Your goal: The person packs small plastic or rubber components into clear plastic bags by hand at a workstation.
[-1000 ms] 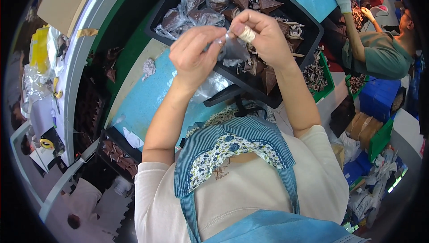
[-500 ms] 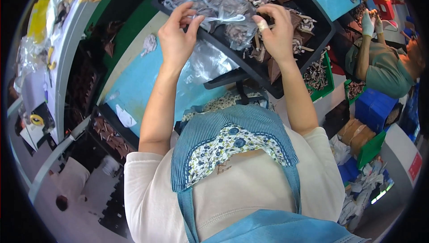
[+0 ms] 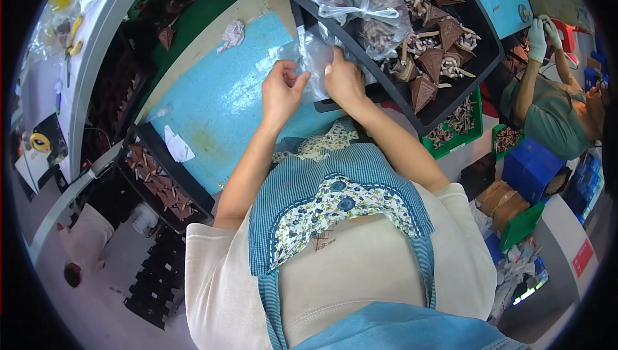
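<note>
Flat clear plastic bags (image 3: 310,54) lie on the blue work surface beside a black tray. My right hand (image 3: 346,85) is at their right side, thumb and fingers pinched on a plastic bag. Just left of the bags is my left hand (image 3: 282,94), its fingers bent and apart from the thumb, with nothing visible in it. A filled clear bag tied at the neck (image 3: 380,28) rests in the black tray (image 3: 393,86). Around it lie several brown pyramid-shaped pieces (image 3: 430,62) with thin sticks and twisted bundles.
The blue work surface (image 3: 219,102) holds crumpled white plastic (image 3: 232,33) and a white scrap (image 3: 178,144). A lower black tray (image 3: 206,202) with brown pieces sits at the left. Green crates (image 3: 477,121) stand at right, near a gloved co-worker (image 3: 547,105).
Both hands have left the tied bag in the tray and come down toward me to the flat plastic bags. The tied bag stays in the tray. My view has shifted slightly.
</note>
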The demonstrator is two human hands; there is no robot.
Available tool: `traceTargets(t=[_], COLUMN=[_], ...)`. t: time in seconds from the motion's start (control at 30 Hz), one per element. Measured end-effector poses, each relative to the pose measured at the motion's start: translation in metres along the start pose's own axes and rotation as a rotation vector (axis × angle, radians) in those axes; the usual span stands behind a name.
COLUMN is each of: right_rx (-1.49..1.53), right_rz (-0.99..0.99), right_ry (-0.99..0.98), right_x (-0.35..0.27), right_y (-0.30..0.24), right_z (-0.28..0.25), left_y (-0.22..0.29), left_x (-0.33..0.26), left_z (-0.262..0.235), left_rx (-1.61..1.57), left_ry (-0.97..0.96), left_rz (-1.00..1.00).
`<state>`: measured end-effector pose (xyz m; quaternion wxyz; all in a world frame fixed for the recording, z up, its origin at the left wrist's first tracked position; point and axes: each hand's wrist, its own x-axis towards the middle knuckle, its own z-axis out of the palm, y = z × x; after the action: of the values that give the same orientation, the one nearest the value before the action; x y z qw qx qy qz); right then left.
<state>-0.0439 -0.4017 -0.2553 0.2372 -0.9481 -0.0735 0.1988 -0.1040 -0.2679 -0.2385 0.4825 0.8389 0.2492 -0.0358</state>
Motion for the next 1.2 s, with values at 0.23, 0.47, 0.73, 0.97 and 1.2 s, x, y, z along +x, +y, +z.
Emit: traceTargets(t=[0.23,0.47,0.73,0.97,1.2], right_rx=[0.389,0.841,0.887,0.810,0.927], right_rz=[-0.006,-0.288,-0.137,-0.137,-0.159], right_ry=[-0.082,-0.051,0.021,0.187,0.246], right_x=[-0.022,-0.025,-0.045,-0.041,-0.061], right_y=[-0.023,-0.009,0.004,0.005,0.000], right_z=[-0.047,-0.050,-0.035,-0.032,-0.084], left_y=[0.008,0.024,0.010,-0.001,0.002], left_x=[-0.003,0.002,-0.003,0.002,0.010], left_z=[0.014,0.015,0.015,0.015,0.012], left_rx=[0.125,-0.215,-0.741,-0.729,-0.517], left_ry=[0.255,-0.068,-0.160,-0.302,-0.242], left_rz=[0.381,-0.032,-0.292,-0.142,-0.284])
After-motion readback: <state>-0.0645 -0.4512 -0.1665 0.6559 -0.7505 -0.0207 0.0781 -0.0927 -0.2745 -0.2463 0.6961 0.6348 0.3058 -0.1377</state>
